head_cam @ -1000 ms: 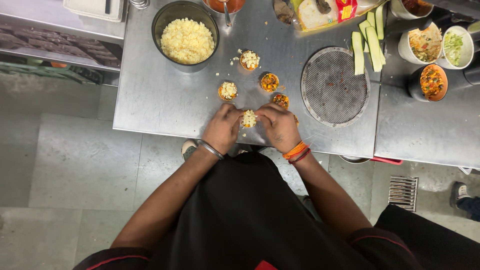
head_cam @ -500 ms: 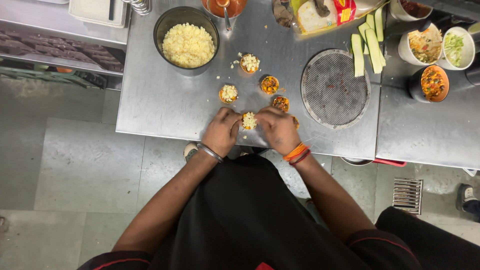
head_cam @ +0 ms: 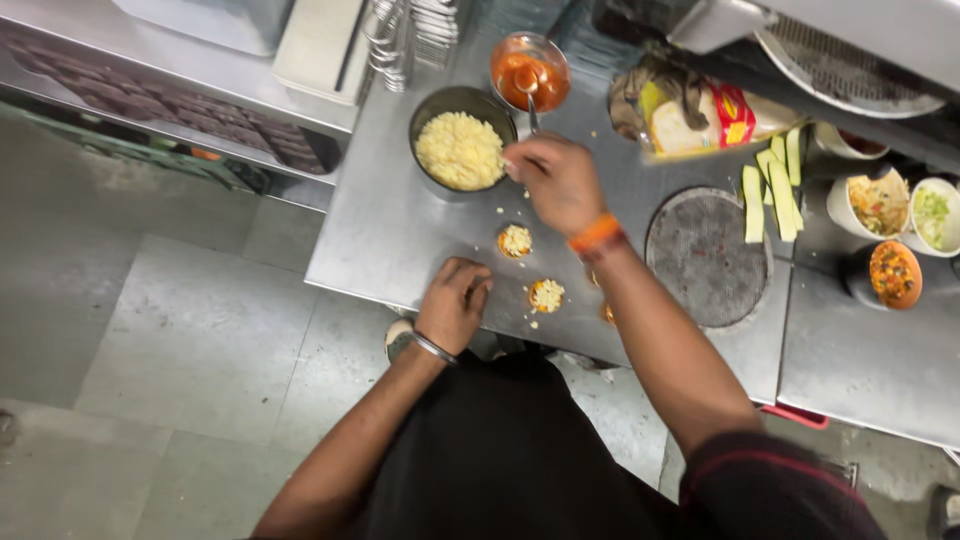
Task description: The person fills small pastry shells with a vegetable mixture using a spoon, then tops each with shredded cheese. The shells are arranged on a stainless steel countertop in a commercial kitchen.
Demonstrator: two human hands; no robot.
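1. The right hand (head_cam: pixel 555 180) reaches out over the metal table (head_cam: pixel 400 240) to the rim of a round metal bowl (head_cam: pixel 430 110).
2. The bowl is full of yellow crumbly food (head_cam: pixel 460 150).
3. The right hand's fingers are pinched together at the bowl's edge. They are too small to show whether any food is between them.
4. An orange band (head_cam: pixel 595 235) sits on the right wrist.
5. The left hand (head_cam: pixel 455 300) rests on the table near the front edge. Its fingers are curled in loosely, and I cannot tell if it holds anything.
6. A silver bangle (head_cam: pixel 435 347) is on the left wrist.
7. Two little filled cups sit on the table. One little cup (head_cam: pixel 515 241) is between the two hands, and another little cup (head_cam: pixel 546 295) is just beside the left hand.
8. Some yellow crumbs lie on the table around them.
9. A glass bowl of red sauce (head_cam: pixel 530 72) with a spoon in it stands behind the metal bowl.
10. A round wire rack (head_cam: pixel 708 258) lies to the right of the arm.
11. Green cucumber strips (head_cam: pixel 770 185) lie next to the rack.
12. Small bowls of chopped food (head_cam: pixel 890 235) stand at the far right.
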